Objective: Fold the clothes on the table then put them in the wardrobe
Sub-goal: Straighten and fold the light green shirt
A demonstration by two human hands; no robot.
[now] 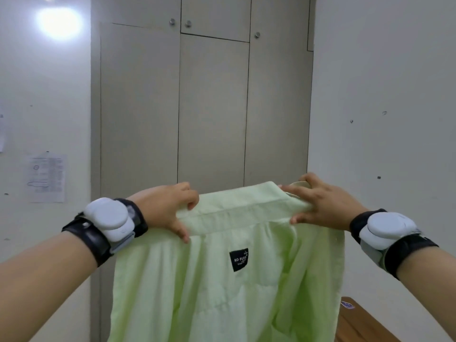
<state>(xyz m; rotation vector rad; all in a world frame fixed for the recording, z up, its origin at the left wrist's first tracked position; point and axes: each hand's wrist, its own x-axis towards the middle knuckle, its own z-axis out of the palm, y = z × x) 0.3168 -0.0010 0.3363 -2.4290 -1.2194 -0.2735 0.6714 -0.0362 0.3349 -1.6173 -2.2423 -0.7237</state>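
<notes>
Both forearms reached forward and slightly inward, raised to about the same height, each wrist strapped with a black band carrying a white device. The left hand (165,208) had its fingers curled, pinching the shirt (222,280) at its collar edge; the right hand (320,206) gripped the opposite end likewise.

shirt (222,292) is showing soft matt pale-green woven cloth, creased | label (238,259) is looking like black fabric | wardrobe (209,107) doors are showing smooth matt grey laminate | knobs (257,34) are glinting as shiny metal | table (355,324) is showing smooth brown wood | wrist devices (108,218) are showing smooth white plastic on black straps
</notes>
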